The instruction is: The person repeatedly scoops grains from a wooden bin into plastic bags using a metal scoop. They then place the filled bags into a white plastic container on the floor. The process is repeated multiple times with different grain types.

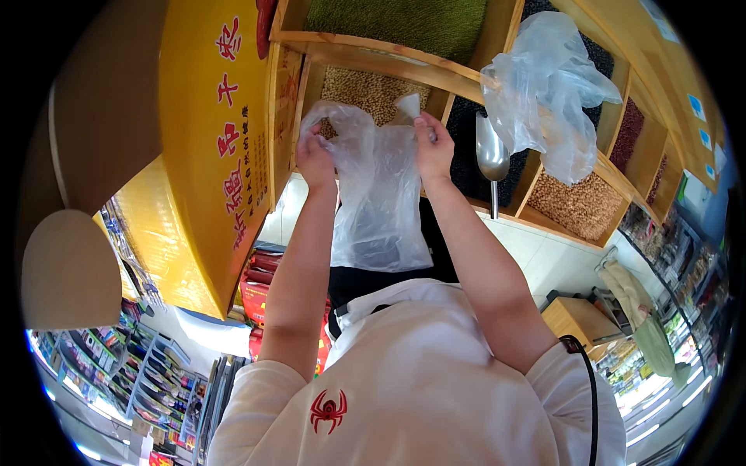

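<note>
A clear plastic bag (379,198) hangs in front of my body, stretched between both hands. My left hand (316,154) grips its upper edge near a handle loop. My right hand (434,143) pinches the other upper corner, and a whitish piece of plastic (409,105) sticks up from those fingers. Behind the bag lies a wooden bin of tan soybeans or similar beans (373,93). A metal scoop (492,151) rests on a bin of black beans (463,131), right of my right hand. More crumpled clear bags (548,87) lie over the bins farther right.
Wooden dividers (466,81) frame bins of green beans (402,23), light brown beans or nuts (574,204) and dark red beans (628,128). A yellow printed box (204,134) stands close on the left. At the lower right is a person in a green garment (650,332).
</note>
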A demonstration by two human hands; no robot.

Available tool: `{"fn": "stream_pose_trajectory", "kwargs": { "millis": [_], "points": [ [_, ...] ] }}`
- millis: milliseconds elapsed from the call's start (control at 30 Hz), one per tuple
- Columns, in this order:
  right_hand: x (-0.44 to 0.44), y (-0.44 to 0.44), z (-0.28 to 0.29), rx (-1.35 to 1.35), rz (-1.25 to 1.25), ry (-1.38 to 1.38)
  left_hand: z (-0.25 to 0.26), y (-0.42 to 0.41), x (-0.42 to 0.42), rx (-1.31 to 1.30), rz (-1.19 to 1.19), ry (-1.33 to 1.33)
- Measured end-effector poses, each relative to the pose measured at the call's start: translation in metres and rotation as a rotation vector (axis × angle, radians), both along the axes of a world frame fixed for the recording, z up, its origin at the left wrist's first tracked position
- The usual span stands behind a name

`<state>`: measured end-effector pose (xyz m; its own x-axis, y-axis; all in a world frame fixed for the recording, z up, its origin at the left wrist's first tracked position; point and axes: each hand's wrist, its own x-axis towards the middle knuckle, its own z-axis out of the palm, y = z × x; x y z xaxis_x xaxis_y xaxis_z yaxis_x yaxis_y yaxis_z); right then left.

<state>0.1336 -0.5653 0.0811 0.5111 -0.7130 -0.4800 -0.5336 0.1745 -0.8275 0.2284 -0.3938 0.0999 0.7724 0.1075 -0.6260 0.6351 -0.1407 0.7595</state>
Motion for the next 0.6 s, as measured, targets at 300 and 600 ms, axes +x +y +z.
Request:
{"fn": "stream_pose_trajectory", "kwargs": {
  "millis": [300,600],
  "points": [
    [-0.010,0.009,0.022,0.246,-0.009,-0.130,0.019,0.003,-0.015,-0.359,-0.057,0.446],
    [-0.012,-0.013,0.122,0.684,0.309,-0.309,0.048,0.026,-0.074,-0.158,-0.455,0.049]
  ]
}}
